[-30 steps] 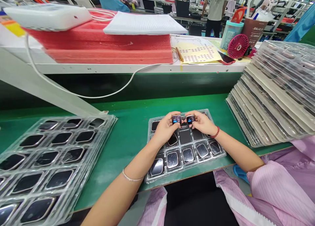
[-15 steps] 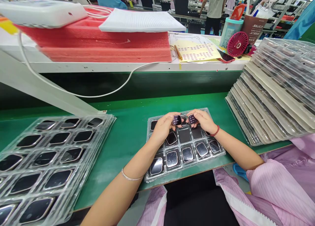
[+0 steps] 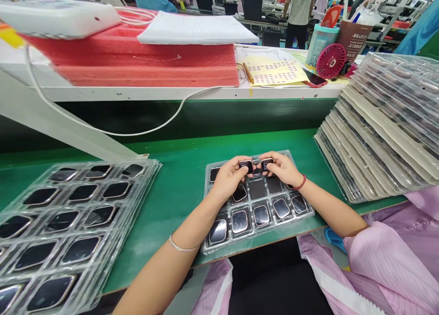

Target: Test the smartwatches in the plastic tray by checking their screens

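Observation:
My left hand is closed on a square watch with a lit screen, its thumb lying on the glass. Close beside it, my right hand grips another lit watch, thumb at the screen's lower edge. Both watches are held over the far part of a clear plastic tray. In the tray's near row lie several dark-screened watches. Two compartments in the middle row show no watch. My hands cover part of the far rows.
Stacked clear trays of watches stand at the left. A tall leaning stack of trays is at the right. Above the green table, a shelf carries red foam, paper and a pink fan. A white cable hangs below it.
Both watches have tilted slightly in my fingers. My left thumb has moved onto its watch's screen, and my right thumb has shifted lower on the other watch.

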Demonstrator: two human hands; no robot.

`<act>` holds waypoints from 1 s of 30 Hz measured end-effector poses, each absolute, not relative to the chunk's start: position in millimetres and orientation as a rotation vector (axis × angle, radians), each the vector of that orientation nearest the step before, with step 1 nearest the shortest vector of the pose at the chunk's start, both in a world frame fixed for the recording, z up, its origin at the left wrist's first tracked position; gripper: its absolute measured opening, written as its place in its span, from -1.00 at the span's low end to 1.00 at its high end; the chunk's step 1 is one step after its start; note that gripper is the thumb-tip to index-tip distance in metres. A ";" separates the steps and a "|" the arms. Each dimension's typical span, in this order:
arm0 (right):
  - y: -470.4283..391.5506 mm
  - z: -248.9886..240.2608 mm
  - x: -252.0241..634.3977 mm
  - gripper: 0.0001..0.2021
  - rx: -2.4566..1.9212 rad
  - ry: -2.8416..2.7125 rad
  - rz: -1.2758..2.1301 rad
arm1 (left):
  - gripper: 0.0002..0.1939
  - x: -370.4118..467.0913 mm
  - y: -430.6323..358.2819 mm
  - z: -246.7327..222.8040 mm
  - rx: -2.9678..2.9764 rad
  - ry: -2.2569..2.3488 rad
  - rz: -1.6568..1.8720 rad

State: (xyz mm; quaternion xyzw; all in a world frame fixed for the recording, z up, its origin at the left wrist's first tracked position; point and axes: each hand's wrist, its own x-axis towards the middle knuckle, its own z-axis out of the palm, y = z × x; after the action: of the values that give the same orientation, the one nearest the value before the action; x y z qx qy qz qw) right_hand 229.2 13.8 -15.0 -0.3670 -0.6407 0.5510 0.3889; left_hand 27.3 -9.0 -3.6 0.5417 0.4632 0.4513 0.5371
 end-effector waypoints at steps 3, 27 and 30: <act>14.9 -17.0 229.5 -0.76 -0.948 -1.610 1.429 | -0.66 27.3 -8.4 -5.6 1.294 1.110 1.075; 15.3 -18.4 229.1 -0.79 -0.930 -1.606 1.466 | -0.67 26.7 -7.8 -9.3 1.324 1.121 1.055; 15.7 -19.5 229.4 -0.79 -0.925 -1.618 1.461 | -0.68 26.7 -7.7 -9.2 1.322 1.114 1.054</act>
State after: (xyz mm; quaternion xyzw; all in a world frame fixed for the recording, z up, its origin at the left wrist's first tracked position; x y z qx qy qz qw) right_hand 229.4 15.7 -19.5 -0.3618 -0.6328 0.5714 0.3772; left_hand 26.7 -7.7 -9.2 0.5536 0.4668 0.4413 0.5299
